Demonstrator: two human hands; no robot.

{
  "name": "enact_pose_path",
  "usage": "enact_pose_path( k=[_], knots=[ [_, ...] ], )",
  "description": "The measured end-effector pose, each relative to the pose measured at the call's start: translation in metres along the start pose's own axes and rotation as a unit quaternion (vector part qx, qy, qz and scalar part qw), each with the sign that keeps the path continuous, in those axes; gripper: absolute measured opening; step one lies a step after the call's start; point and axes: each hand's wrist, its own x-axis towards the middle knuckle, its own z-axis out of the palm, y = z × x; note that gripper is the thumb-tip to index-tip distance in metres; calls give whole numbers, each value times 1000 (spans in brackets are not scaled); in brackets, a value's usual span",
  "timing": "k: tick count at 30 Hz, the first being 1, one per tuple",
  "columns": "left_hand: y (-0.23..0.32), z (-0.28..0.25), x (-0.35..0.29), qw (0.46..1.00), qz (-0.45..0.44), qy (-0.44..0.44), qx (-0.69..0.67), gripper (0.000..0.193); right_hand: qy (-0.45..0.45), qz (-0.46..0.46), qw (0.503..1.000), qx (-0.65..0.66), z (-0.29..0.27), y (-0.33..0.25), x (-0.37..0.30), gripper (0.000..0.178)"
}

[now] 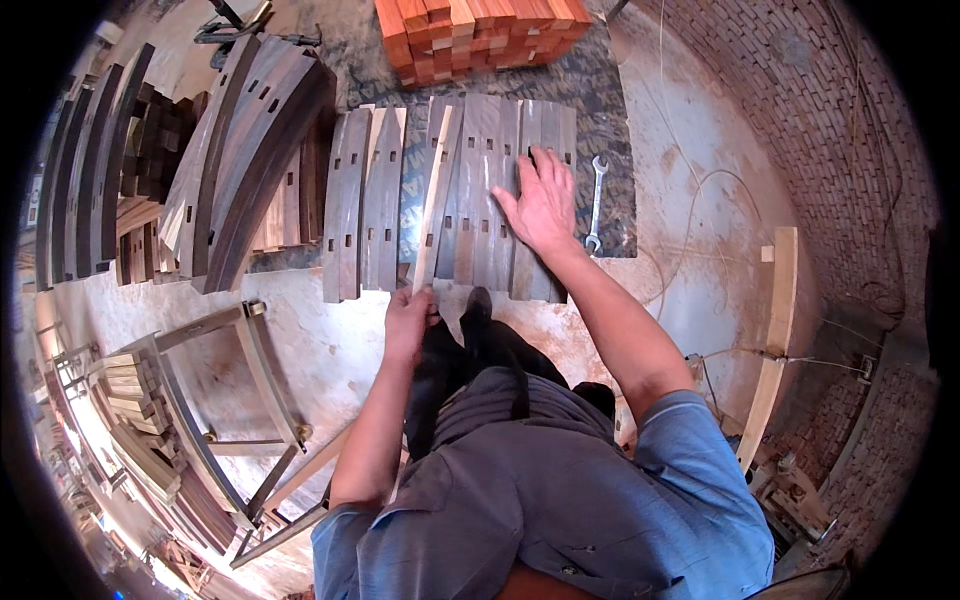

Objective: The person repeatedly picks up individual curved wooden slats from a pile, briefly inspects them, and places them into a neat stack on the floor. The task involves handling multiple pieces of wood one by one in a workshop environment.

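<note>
A row of dark wooden slats (pixel 485 190) with small rectangular mortises lies side by side on a dark sheet (pixel 618 150). My left hand (pixel 408 318) is closed around the near end of one slat with a pale edge (pixel 430 205), which is tilted against its neighbours. My right hand (pixel 545 200) rests on the slats at the right of the row, fingers stretched out and thumb apart. Left of the pale-edged slat, past a gap, more mortised slats (pixel 347 215) lie together. A double open-ended wrench (pixel 598 205) lies just right of my right hand.
Reddish-orange wood blocks (pixel 480 40) are stacked at the far side. Curved dark boards (pixel 265 150) stand piled at the left. Below them is a frame (pixel 265 370) beside stacked pale strips (pixel 130 390). A long light plank (pixel 775 340) and a thin cable (pixel 690 200) are at the right.
</note>
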Motion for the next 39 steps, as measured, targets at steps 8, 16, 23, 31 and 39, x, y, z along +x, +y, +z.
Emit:
enact_pose_path(
  k=[8, 16, 23, 31, 39],
  knots=[
    [2, 8, -9, 839, 286, 154, 436, 45, -14, 7, 1000, -10, 2, 1, -3, 63],
    [20, -5, 9, 951, 185, -6, 249, 57, -20, 14, 1000, -19, 1, 0, -2, 64],
    [56, 4, 16, 873, 180, 67, 448, 44, -22, -7, 1000, -21, -9, -9, 3, 62],
    [159, -54, -80, 967, 147, -42, 205, 31, -5, 2, 1000, -8, -6, -13, -2, 61],
    [328, -192, -106, 748, 439, 344, 361, 36, -26, 30, 999, -17, -13, -11, -1, 62]
  ],
)
